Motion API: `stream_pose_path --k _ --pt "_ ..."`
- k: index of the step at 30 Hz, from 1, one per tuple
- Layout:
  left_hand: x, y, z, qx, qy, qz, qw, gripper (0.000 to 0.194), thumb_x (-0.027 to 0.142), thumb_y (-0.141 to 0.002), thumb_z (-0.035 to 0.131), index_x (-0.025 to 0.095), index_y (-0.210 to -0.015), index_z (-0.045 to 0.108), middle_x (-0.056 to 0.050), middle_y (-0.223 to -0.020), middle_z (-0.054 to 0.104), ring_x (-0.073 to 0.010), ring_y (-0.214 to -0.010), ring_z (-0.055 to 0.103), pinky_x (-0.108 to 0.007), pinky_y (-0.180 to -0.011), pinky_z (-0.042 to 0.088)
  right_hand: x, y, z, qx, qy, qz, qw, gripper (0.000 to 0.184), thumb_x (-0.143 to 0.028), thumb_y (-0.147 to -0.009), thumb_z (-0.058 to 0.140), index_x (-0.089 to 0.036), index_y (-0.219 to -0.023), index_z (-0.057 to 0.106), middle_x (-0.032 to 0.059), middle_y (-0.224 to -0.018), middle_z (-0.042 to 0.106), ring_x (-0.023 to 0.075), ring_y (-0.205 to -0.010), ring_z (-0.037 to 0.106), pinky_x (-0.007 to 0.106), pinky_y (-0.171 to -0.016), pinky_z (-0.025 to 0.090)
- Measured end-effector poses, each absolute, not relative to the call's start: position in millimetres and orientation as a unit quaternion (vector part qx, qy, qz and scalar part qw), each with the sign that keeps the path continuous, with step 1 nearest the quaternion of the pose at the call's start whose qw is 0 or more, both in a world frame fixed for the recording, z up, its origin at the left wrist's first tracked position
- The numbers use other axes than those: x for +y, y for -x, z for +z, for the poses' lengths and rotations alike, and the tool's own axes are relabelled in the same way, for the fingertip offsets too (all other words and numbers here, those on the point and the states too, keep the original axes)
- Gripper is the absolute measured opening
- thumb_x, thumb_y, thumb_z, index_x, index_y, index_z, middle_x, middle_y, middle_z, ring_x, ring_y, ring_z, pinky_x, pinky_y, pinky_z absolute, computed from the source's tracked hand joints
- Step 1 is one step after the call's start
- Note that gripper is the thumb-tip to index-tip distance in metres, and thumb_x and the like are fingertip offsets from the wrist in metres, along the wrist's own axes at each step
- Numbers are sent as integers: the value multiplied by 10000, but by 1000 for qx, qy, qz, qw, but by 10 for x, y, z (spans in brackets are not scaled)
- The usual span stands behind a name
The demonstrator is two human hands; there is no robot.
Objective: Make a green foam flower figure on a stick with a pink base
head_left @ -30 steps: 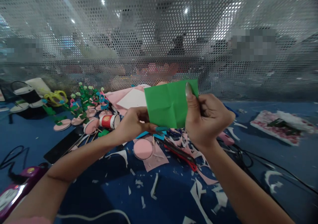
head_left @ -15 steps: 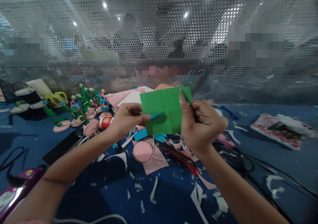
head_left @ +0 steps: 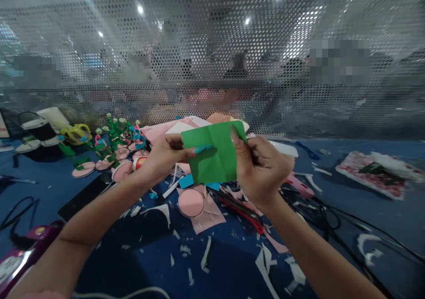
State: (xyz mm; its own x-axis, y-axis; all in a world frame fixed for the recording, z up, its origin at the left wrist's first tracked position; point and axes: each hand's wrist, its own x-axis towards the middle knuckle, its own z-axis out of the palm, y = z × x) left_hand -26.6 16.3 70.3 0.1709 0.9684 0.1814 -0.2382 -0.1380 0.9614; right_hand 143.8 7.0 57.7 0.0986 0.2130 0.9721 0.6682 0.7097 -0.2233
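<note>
A creased, roughly rectangular sheet of green paper [head_left: 215, 157] is held up in front of me between both hands. My left hand [head_left: 169, 155] pinches its left edge, the thumb with a blue nail lying across the near face. At the right edge, my right hand [head_left: 262, 162] grips it with the thumb on the front and the fingers curled behind. Below the paper, a round pink disc [head_left: 191, 202] rests on a square of pink paper [head_left: 210, 221]. Small blue paper pieces [head_left: 186, 182] lie partly hidden behind the green sheet.
Small paper flowers on pink round bases [head_left: 83, 168] crowd the left, near yellow-handled scissors [head_left: 75, 133]. Red-handled scissors [head_left: 255, 224] lie centre-right among white paper scraps [head_left: 265, 263]. Black cables [head_left: 327, 215] run right. A perforated metal screen [head_left: 212, 60] stands behind.
Both hands have brought the green paper lower and to the left. My left thumb has shifted from beneath the paper's lower edge onto its front face.
</note>
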Motion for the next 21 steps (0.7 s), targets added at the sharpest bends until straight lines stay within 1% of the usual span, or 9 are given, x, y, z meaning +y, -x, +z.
stream_pose_path --k 4,9,11,14,18,21 --pt "170 275 695 359 -523 560 534 355 279 -399 857 122 -654 667 8 -590 671 -112 -529 626 -213 -512 531 89 -1428 562 -648 336 -182 659 341 -183 -800 592 -166 -531 382 -83 -470 261 17 -399 242 191 -403 196" --pt "163 266 719 364 -493 576 541 434 455 -363 835 129 -523 596 36 -446 568 -89 -406 543 -202 -413 478 89 -1420 570 -646 329 -192 662 332 -173 -795 594 -166 -531 394 -79 -463 276 18 -394 234 188 -394 188" --pt "167 263 729 365 -493 581 535 457 481 -344 831 135 -507 580 47 -422 534 -80 -384 513 -195 -390 455 87 -1415 577 -646 322 -194 665 333 -165 -796 591 -167 -530 390 -79 -460 271 20 -393 233 188 -396 194" --pt "179 263 732 359 -505 594 513 453 477 -351 830 136 -486 565 57 -426 506 -61 -387 481 -189 -399 447 93 -1410 582 -644 321 -198 665 347 -149 -787 599 -166 -523 373 -83 -458 245 18 -395 225 187 -400 193" --pt "185 263 716 343 -519 608 493 398 436 -390 830 129 -513 608 35 -502 565 -77 -474 536 -207 -473 487 107 -1407 584 -646 321 -184 667 352 -149 -785 601 -167 -527 362 -84 -479 232 16 -401 208 185 -392 177" --pt "177 254 706 327 -494 646 482 351 382 -386 836 133 -507 620 41 -507 569 -69 -476 529 -193 -463 476 111 -1404 584 -649 315 -183 668 352 -151 -788 601 -165 -530 362 -85 -489 229 15 -406 205 180 -397 182"
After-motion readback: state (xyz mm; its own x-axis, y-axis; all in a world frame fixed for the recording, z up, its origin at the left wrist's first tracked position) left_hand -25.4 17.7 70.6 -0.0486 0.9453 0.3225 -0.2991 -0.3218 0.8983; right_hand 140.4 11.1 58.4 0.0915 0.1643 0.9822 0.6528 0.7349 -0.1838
